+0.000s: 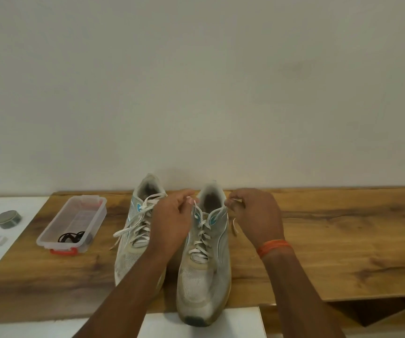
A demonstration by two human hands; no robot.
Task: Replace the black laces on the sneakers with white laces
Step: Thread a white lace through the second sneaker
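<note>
Surface: wooden surface [330, 230] set against a pale wall; a white panel adjoins its left edge.
Right sneaker: grey sneaker [202, 276] stands upright near the middle of the surface, toe overhanging the near edge, heel toward the wall.
White lace: white lace [200, 237] is threaded in crosses up the right sneaker; both ends are drawn out at the collar.
Left hand: left hand [172, 223] is over the top eyelets, fingers [191, 200] curled and pinching one lace end.
Right hand: right hand [257, 215] is just beside the collar's right side, fingers curled and pinching the other lace end; a loose tail hangs below it. An orange band [273, 247] is on the wrist.
Left sneaker: second sneaker [135, 230] stands just beside the first, laced in white, its ends lying loose.
Container: clear plastic box [74, 223] near the left edge, with red latches.
Black laces: black laces [71, 237] lie coiled in the box's near end.
Left panel: a round tin [8, 219] and small flat items, too small to identify.
</note>
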